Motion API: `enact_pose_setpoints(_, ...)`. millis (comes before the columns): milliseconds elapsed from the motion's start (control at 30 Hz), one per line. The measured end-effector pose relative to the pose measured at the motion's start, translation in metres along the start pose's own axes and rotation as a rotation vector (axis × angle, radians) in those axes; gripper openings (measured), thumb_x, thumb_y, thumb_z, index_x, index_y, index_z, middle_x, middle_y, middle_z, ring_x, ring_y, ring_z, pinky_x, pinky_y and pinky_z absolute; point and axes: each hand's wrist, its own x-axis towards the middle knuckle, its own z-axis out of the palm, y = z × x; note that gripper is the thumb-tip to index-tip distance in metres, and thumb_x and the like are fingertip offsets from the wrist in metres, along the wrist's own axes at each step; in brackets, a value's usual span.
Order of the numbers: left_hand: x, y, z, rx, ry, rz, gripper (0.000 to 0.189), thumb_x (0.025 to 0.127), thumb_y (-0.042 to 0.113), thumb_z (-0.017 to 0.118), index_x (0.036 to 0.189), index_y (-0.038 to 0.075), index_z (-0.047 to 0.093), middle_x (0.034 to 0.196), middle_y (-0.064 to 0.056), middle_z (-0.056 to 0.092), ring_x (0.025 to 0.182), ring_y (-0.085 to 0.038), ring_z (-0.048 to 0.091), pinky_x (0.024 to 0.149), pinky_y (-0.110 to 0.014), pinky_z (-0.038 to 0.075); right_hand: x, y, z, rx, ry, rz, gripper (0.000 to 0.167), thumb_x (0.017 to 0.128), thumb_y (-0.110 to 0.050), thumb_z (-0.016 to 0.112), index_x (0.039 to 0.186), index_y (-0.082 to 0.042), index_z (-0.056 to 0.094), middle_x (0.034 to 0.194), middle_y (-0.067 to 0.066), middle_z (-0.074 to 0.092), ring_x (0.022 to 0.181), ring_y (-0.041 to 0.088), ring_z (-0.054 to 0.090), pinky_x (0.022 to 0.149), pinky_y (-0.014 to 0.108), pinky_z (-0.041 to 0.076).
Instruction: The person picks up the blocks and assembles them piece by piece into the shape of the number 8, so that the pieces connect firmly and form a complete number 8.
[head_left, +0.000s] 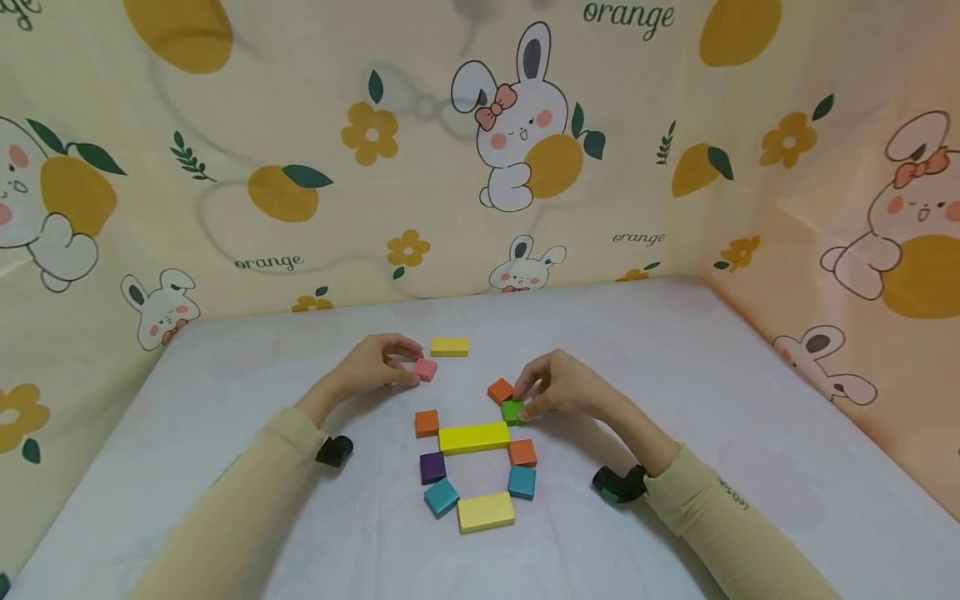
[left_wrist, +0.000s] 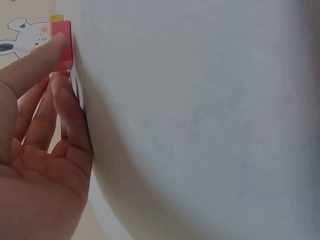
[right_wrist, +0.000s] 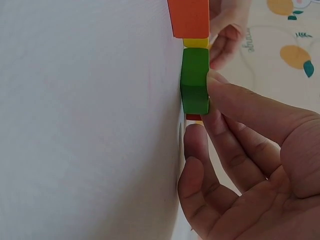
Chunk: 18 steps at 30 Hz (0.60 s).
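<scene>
My left hand (head_left: 372, 365) pinches a small pink block (head_left: 425, 369) at the back of the table, thumb on one face and fingers behind it. In the left wrist view the thumb lies across the pink block (left_wrist: 62, 46). On the other side, my right hand (head_left: 564, 387) holds a green block (head_left: 513, 412) between thumb and fingers, low at the tabletop. An orange block (head_left: 500, 391) lies against the far side of the green one. In the right wrist view the thumb tip presses the edge of the green block (right_wrist: 195, 80).
A long yellow block (head_left: 474, 437) lies between an orange block (head_left: 427, 423) and another orange block (head_left: 522, 453). Nearer are a purple block (head_left: 432, 467), two blue blocks (head_left: 442, 497) and a pale yellow block (head_left: 486, 512). Another yellow block (head_left: 450, 347) lies beyond the left hand.
</scene>
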Motion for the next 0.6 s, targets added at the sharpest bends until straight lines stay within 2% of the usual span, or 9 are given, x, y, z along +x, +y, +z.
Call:
enact_pose_setpoints(333,0.0002,-0.0013,0.0007,0.018,0.008,-0.004,0.046,0.082,0.021,0.082,0.124,0.012,0.066,0.118,-0.003,0.067,0.094,-0.026,0.058,0.077,-0.033,0.051,-0.0009,-0.0013,-0.0006,0.011,-0.003,0.001,0.021,0.072,-0.005,0.088,0.087,-0.01,0.075,0.09,0.001,0.068,0.079,0.024,0.056,0.065,0.031,0.05)
enact_pose_setpoints(433,-0.0009,-0.0016,0.0014,0.022,0.015,-0.002,0.045,0.082,0.022,0.082,0.123,0.012,0.066,0.116,-0.002,0.067,0.095,-0.025,0.058,0.08,-0.034,0.051,-0.0011,-0.0018,-0.0005,0.011,-0.004,-0.002,0.02,0.072,-0.004,0.088,0.087,-0.01,0.075,0.089,0.001,0.068,0.078,0.024,0.056,0.064,0.031,0.05)
enact_pose_setpoints(600,-0.005,-0.0027,0.0017,-0.005,0.001,0.007,0.045,0.083,0.025,0.082,0.123,0.012,0.066,0.114,-0.002,0.067,0.097,-0.023,0.059,0.081,-0.035,0.052,-0.0018,-0.0023,0.0,0.007,-0.002,0.002,0.02,0.072,-0.004,0.088,0.087,-0.011,0.075,0.09,0.001,0.068,0.077,0.024,0.056,0.064,0.03,0.051)
